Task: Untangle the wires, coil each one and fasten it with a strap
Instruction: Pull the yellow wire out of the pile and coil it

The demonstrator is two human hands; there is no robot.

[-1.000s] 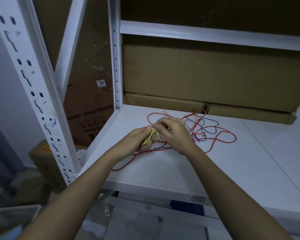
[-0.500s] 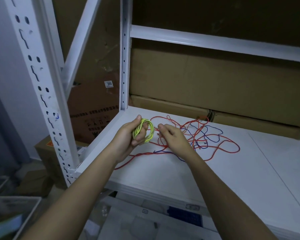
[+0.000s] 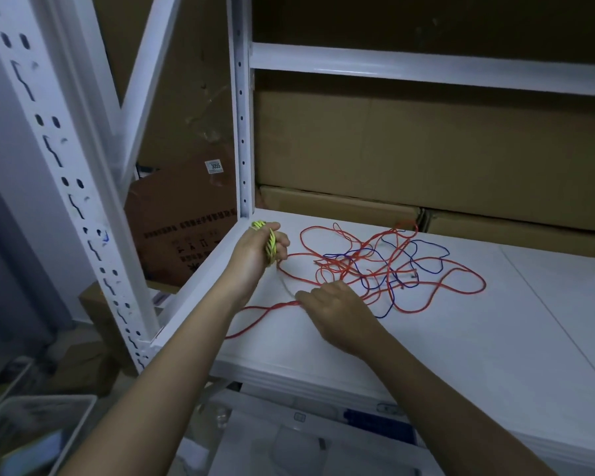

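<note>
Starting at the far left, there's the white slotted upright (image 3: 62, 173) of the shelving rack, with a brown printed carton (image 3: 182, 218) behind it at the back. Next over, the left hand (image 3: 255, 250) is up near the back-left corner of the white shelf (image 3: 426, 355), fingers curled tight round a small yellow-green wire coil (image 3: 270, 243), so that one's gripped and off the surface. Just right and nearer the camera, the right hand (image 3: 337, 314) is palm down on the shelf, fingertips at a red wire (image 3: 437, 266) where it runs off toward the front-left edge. Honestly can't tell if it's pinching the wire or just touching it. Further right the red wire sprawls in loose loops, tangled with a thinner blue wire (image 3: 430, 249), all lying flat mid-shelf. Big cardboard boxes (image 3: 426, 149) stack along the back.
</note>
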